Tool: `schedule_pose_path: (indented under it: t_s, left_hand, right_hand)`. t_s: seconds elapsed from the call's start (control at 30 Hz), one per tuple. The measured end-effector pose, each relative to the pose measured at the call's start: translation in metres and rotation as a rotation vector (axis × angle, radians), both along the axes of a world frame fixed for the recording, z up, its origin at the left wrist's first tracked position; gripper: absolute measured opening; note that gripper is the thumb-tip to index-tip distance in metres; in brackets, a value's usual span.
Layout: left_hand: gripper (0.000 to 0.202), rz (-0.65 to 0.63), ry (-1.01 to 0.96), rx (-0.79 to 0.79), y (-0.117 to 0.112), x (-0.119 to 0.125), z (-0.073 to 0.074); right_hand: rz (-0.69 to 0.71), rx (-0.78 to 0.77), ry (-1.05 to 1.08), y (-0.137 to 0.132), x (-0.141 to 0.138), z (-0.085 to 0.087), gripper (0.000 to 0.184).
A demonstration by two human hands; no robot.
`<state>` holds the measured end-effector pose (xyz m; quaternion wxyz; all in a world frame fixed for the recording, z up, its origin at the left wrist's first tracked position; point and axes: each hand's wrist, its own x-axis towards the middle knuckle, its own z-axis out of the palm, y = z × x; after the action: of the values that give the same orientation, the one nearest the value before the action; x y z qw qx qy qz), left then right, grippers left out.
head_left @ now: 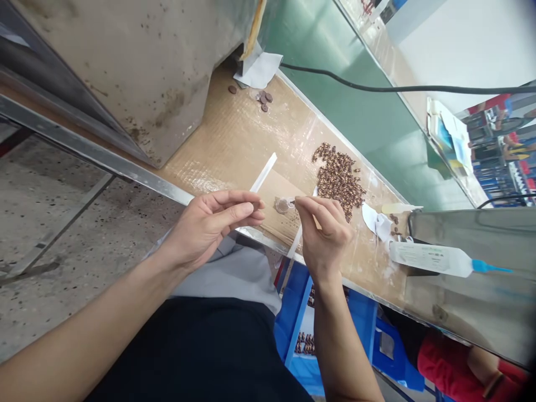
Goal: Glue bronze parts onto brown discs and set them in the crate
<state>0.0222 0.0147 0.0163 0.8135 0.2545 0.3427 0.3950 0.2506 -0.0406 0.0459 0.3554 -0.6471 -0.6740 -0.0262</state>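
Observation:
My left hand (220, 220) is over the table's front edge, its thumb pressed to its fingers. Whatever it may hold between them is hidden. To its right my right hand (323, 231) pinches thumb and forefinger together at something too small to name. Between the hands, a small round clear dish (285, 205) lies on the cardboard-covered table (234, 145). Beyond my right hand spreads a heap of small copper-coloured parts (341, 181). A white strip (264, 172) lies beyond my left fingertips.
Several brown discs (263, 99) lie near white paper (262, 70) at the far end. A white bottle with a blue nozzle (435, 258) lies at right. Blue trays (360, 312) with copper parts are below the table. A person's red sleeve (444, 357) shows lower right.

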Motion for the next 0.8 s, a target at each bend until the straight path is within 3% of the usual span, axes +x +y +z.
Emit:
schedule_pose_path:
  t_s: [0.8]
  left_hand:
    - [0.024,-0.013,0.015,0.030,0.0003,0.0005,-0.0022]
  right_hand:
    - [0.029,-0.011,0.005,-0.0002,0.0011,0.0005,0.019]
